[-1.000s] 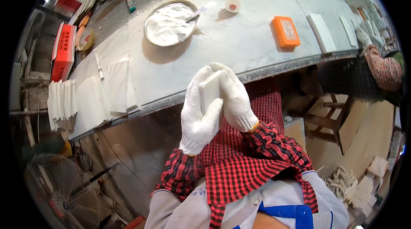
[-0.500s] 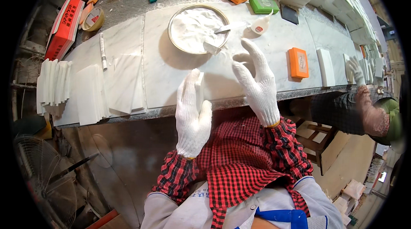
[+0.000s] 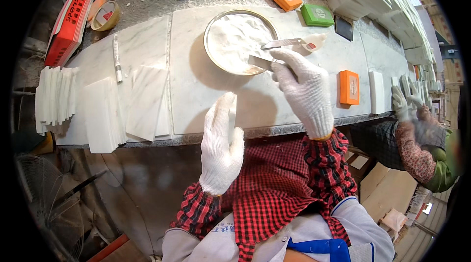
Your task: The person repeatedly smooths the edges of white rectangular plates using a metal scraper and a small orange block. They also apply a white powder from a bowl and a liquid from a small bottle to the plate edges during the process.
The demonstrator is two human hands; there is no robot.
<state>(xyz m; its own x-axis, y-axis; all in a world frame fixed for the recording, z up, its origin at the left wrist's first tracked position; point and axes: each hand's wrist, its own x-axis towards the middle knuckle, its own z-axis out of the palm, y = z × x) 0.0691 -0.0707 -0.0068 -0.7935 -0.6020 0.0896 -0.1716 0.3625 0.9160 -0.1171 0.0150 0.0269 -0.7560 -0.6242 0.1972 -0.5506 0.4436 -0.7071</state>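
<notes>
The round metal bowl [image 3: 205,40] of soft white paste is the middle of it all. Nearest, on this side of the bowl and a bit to its left, the left hand [image 3: 218,149] in a white knit glove holds a thin, flat white slab [image 3: 234,112] on edge between thumb and fingers. Left of the bowl, more thin white slabs [image 3: 104,115] lie on the pale marble table [image 3: 181,31]. At the bowl's near right, the right hand [image 3: 306,88], gloved too, seems to pinch a short, flat grey metal blade [image 3: 260,62] over the rim. A longer silver metal blade [image 3: 283,43] sticks out past the bowl's right rim, toward a small white squeeze bottle [image 3: 314,42]. Past the bowl, to the right, is a green box [image 3: 316,15].

The step now looks like picking up the short blade; lifting it calls for a snug pinch, clear of the long one.
</notes>
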